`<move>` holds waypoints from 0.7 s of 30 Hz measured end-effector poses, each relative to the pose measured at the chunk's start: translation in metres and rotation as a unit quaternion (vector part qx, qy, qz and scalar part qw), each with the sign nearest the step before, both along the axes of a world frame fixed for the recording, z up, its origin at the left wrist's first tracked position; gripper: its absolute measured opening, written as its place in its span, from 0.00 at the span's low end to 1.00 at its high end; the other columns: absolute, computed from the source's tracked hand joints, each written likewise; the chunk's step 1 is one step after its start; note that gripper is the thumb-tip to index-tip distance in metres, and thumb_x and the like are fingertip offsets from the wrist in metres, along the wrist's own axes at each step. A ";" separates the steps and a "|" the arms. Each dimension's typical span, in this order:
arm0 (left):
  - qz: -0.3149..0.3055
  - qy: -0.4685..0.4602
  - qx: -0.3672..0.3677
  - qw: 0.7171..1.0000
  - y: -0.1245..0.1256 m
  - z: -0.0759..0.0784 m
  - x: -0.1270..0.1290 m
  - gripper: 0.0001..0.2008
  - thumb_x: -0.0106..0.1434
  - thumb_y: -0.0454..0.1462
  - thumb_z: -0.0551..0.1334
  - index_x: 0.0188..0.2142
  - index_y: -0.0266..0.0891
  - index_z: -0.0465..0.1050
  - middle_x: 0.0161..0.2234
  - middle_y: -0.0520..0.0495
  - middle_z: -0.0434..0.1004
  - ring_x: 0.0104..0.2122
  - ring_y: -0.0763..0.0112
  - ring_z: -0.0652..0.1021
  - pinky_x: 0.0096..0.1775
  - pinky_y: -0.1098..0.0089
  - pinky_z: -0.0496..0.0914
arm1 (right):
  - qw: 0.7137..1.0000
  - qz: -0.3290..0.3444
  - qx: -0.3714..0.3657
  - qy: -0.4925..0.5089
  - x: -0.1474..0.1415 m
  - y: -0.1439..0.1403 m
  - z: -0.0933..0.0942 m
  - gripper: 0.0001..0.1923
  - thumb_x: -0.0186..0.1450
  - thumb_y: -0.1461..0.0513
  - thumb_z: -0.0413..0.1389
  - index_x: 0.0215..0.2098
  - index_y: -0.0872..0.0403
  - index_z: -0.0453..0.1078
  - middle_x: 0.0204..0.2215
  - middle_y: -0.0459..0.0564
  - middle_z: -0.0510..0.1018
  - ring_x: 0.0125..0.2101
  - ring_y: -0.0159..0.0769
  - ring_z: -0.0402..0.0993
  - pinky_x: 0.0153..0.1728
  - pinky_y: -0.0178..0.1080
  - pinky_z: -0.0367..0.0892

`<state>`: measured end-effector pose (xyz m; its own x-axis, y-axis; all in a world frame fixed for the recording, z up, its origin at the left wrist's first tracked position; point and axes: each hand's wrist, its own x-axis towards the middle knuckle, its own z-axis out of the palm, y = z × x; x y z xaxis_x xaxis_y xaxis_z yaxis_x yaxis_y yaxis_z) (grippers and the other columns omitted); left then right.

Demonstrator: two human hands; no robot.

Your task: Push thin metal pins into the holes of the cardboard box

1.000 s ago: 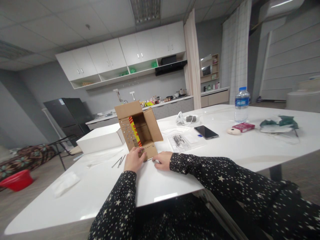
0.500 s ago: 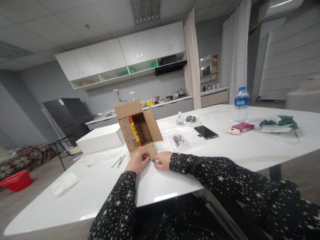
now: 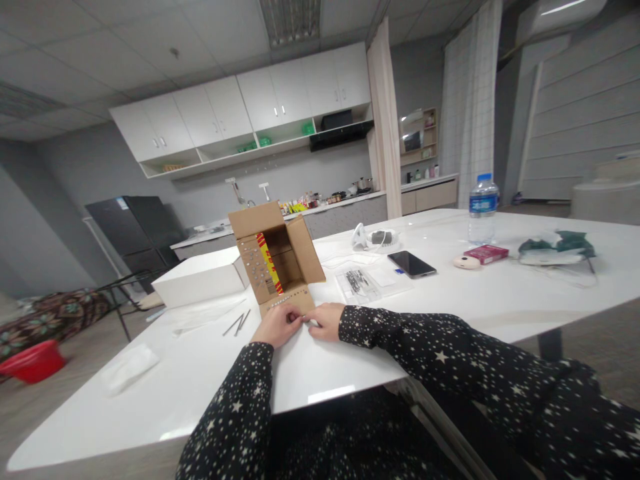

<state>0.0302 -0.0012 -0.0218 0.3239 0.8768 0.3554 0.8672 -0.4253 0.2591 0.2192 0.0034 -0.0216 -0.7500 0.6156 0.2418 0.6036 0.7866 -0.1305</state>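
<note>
An open brown cardboard box (image 3: 280,257) stands on the white table (image 3: 450,300), with a red and yellow strip inside and rows of small silver dots on its flaps. Its near flap (image 3: 293,303) lies folded down toward me. My left hand (image 3: 277,325) rests on that flap's near edge with curled fingers. My right hand (image 3: 325,320) lies on the table at the flap's right corner, its fingertips meeting those of the left hand. Whatever is between the fingertips is too small to make out.
A flat white box (image 3: 200,277) sits left of the carton, thin metal rods (image 3: 237,323) in front of it. To the right lie a clear bag of small dark parts (image 3: 363,280), a phone (image 3: 413,263), a water bottle (image 3: 483,208) and a red packet (image 3: 487,253).
My left hand slid right along the flap's near edge until its fingers met my right hand. The box and the right hand stayed in place.
</note>
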 end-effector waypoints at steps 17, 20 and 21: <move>0.017 -0.006 -0.013 1.000 -0.002 0.000 0.001 0.09 0.55 0.40 0.58 0.30 0.40 0.75 0.27 0.50 0.75 0.28 0.72 0.72 0.31 0.72 0.63 | 1.000 -0.010 -0.004 0.008 -0.001 0.002 -0.003 0.20 0.59 0.57 0.48 0.47 0.51 0.72 0.32 0.52 0.79 0.34 0.41 0.74 0.33 0.37 0.66; 0.018 -0.006 -0.013 1.000 -0.001 0.000 0.001 0.08 0.55 0.40 0.59 0.30 0.40 0.75 0.27 0.50 0.75 0.28 0.72 0.72 0.32 0.72 0.63 | 1.000 -0.011 -0.004 0.009 0.000 0.001 -0.002 0.20 0.60 0.57 0.48 0.47 0.51 0.71 0.32 0.52 0.79 0.34 0.41 0.75 0.33 0.37 0.66; 0.020 -0.005 -0.013 1.000 -0.001 -0.001 0.001 0.08 0.55 0.40 0.59 0.30 0.40 0.75 0.27 0.51 0.75 0.28 0.72 0.72 0.31 0.72 0.63 | 1.000 -0.011 -0.003 0.010 0.000 0.001 -0.002 0.20 0.60 0.57 0.48 0.47 0.51 0.71 0.33 0.52 0.79 0.34 0.41 0.75 0.34 0.37 0.66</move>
<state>0.0310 -0.0027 -0.0224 0.2846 0.8981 0.3354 0.8807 -0.3831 0.2785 0.2189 0.0046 -0.0240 -0.7311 0.6341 0.2517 0.6186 0.7718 -0.1474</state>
